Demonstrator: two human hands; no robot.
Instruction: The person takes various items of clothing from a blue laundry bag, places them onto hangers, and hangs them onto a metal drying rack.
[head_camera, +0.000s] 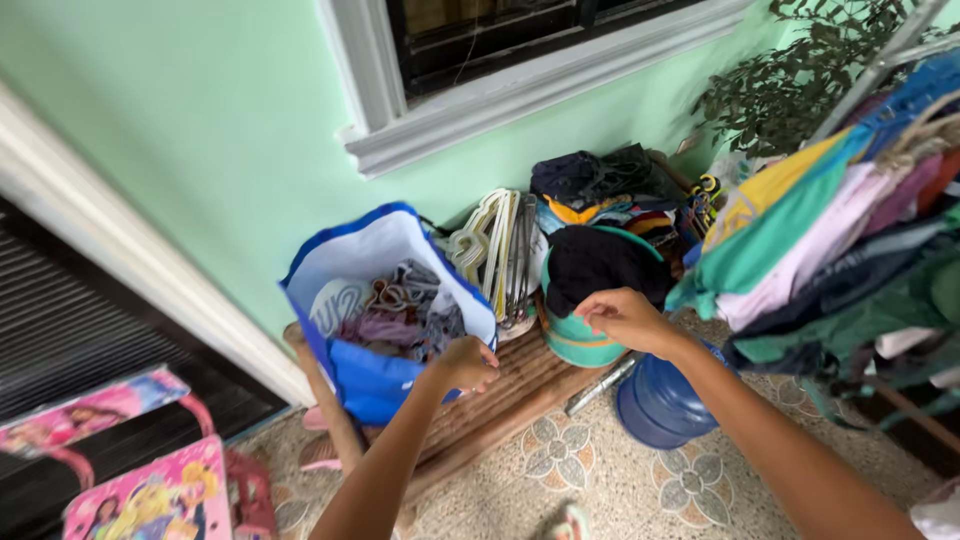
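While I am leaning over the low wooden bench (500, 395), my left hand (466, 364) is hovering at the front lip of the blue-and-white bag (372, 300), fingers curled loosely inward; I cannot tell whether anything small is pinched in them, and nothing is showing from the fist. The bag is standing open on the bench against the green wall (200, 130), its mouth gaping toward me, so the tangle of hangers (400, 310) inside is lying within easy reach. My right hand (622, 317) is poised just beside the teal bucket (585, 335), thumb and fingertips drawn together in a pinch near the dark cloth (600, 262) heaped in its top; what the pinch is gripping, if anything, is too small to make out. The two hands are working apart, one at each container. Between bag and bucket a bundle of pale hangers (495, 250) is leaning upright, propped by both. Behind, folded clothes (600, 190) are sitting stacked below the window sill (520, 100). A blue water jug (660, 400) is resting on the patterned floor (600, 480) below my right forearm, and bright garments (830, 250) are hanging on a rack at my right, draped for airing, I judge.
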